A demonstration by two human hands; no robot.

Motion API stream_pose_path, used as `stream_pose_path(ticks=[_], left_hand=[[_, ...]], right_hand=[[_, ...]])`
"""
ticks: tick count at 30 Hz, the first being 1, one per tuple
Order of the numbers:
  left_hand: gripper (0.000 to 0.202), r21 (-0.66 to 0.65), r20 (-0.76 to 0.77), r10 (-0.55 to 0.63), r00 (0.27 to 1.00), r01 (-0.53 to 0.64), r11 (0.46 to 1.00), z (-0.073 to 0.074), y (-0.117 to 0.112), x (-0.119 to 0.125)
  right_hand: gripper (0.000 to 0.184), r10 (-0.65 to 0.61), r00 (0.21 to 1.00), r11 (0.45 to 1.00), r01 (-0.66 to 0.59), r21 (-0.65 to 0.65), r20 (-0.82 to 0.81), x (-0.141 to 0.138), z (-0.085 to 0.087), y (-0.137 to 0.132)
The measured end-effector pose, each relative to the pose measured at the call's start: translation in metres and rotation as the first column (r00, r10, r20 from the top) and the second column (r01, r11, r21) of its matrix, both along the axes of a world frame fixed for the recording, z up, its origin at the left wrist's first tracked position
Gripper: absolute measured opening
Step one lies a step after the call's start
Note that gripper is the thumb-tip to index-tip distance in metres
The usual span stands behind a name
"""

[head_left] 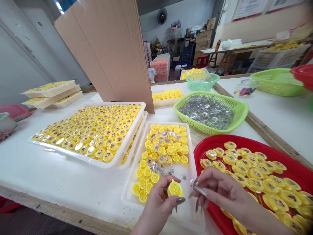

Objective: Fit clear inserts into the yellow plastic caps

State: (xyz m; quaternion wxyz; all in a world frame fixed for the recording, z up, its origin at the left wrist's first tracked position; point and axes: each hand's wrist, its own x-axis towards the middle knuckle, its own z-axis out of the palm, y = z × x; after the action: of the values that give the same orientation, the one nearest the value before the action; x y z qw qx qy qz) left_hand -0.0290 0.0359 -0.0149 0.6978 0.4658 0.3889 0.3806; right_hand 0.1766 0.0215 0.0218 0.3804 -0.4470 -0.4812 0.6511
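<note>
Between the thumb and fingers of my left hand (158,202) is a round yellow plastic piece (175,189), its hollow side facing up and a small tab at its top edge. My right hand (223,191), just to the right, pinches a small clear piece (199,189); its exact kind is hard to make out. Both hands are over the near end of a shallow white tray (182,169). Rows of yellow pieces (147,172) fill its left and far parts, with small clear printed pieces (156,168) scattered among them.
A red tray (202,143) of yellow pieces with printed faces lies under my right forearm. Beyond it is a green basket (241,119) of clear discs. Stacked white trays (122,156) of finished-looking yellow pieces stand at left, before a tall cardboard sheet (110,49).
</note>
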Motion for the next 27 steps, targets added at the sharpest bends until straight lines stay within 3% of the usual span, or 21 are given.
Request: stream_pose_path(ticks=[4, 7, 11, 15, 18, 22, 24, 27], left_hand=[[0.046, 0.009, -0.004, -0.082, 0.997, 0.082, 0.997, -0.007, -0.004, 0.007], [0.044, 0.034, -0.009, -0.094, 0.996, 0.094, 0.995, -0.009, -0.005, 0.007], [0.040, 0.026, -0.058, -0.031, 0.998, 0.033, 0.999, -0.005, -0.003, 0.009], [0.042, -0.006, -0.059, -0.069, 0.996, 0.069, 0.998, -0.004, -0.004, 0.016], [0.050, 0.033, -0.066, -0.111, 0.992, 0.113, 0.993, 0.000, -0.007, 0.021], [0.053, 0.226, -0.143, -0.148, 0.979, 0.178, 0.958, 0.007, -0.013, 0.020], [0.050, 0.320, -0.226, -0.119, 0.967, 0.189, 0.928, 0.009, -0.017, 0.020], [0.052, 0.352, -0.304, -0.040, 0.952, 0.151, 0.924, 0.007, -0.023, 0.023]], right_hand=[[0.025, 0.027, 0.992, 0.998, -0.034, -0.057, -0.122, -0.005, -0.003, -0.007], [0.021, 0.021, 0.996, 1.000, -0.023, -0.018, -0.082, -0.007, -0.006, -0.010], [0.025, -0.102, 0.993, 0.995, 0.102, -0.006, -0.056, -0.007, -0.005, -0.015], [0.025, -0.055, 0.998, 0.998, 0.055, 0.019, 0.018, -0.008, -0.003, -0.017], [0.026, -0.049, 0.988, 0.985, 0.023, 0.170, 0.147, -0.011, -0.005, -0.018], [0.025, -0.149, 0.931, 0.899, -0.012, 0.438, 0.332, -0.009, -0.011, -0.022], [0.027, -0.207, 0.895, 0.862, -0.024, 0.507, 0.395, -0.008, -0.015, -0.028], [0.026, -0.303, 0.876, 0.845, 0.066, 0.530, 0.374, -0.016, -0.025, -0.038]])
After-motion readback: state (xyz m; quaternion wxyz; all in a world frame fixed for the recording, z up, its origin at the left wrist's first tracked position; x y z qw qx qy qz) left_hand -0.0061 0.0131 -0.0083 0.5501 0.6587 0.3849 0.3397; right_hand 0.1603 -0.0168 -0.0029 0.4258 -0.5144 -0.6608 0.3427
